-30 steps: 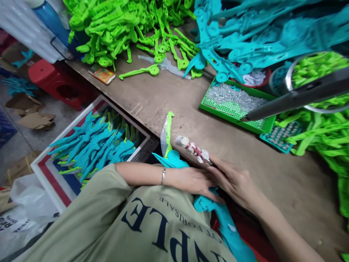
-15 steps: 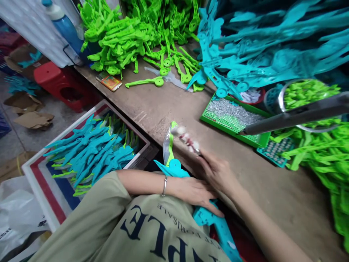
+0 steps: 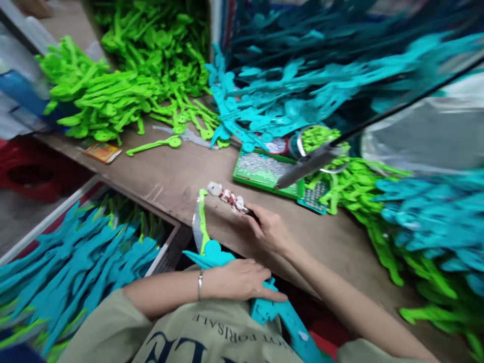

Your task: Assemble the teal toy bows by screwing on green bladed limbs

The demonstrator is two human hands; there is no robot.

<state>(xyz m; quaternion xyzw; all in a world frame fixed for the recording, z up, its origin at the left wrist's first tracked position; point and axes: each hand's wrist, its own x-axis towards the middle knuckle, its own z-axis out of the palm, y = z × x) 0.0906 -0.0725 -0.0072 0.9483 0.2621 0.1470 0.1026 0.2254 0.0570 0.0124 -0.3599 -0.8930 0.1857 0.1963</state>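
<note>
My left hand lies closed over a long turquoise plastic piece at the bench's front edge, against my body. From the far end of that piece stick out a bright green strip and a thin translucent grey blade-like part. My right hand grips the black handle of a short tool. White and red lumps cover the tool's shaft, and its tip is white and rounded; I cannot tell its kind. That tip is just above the bench, close to the green strip's end.
Green parts and turquoise parts are heaped at the back. A green tray holds small silvery pieces, with a dark rod slanting over it. Finished-looking turquoise pieces fill a crate at left. A card-like item lies on the bench.
The whole view has swung to the right, so the bench things appear further left. The tool in my right hand was blurred and now shows sharper. Both hands keep their holds.
</note>
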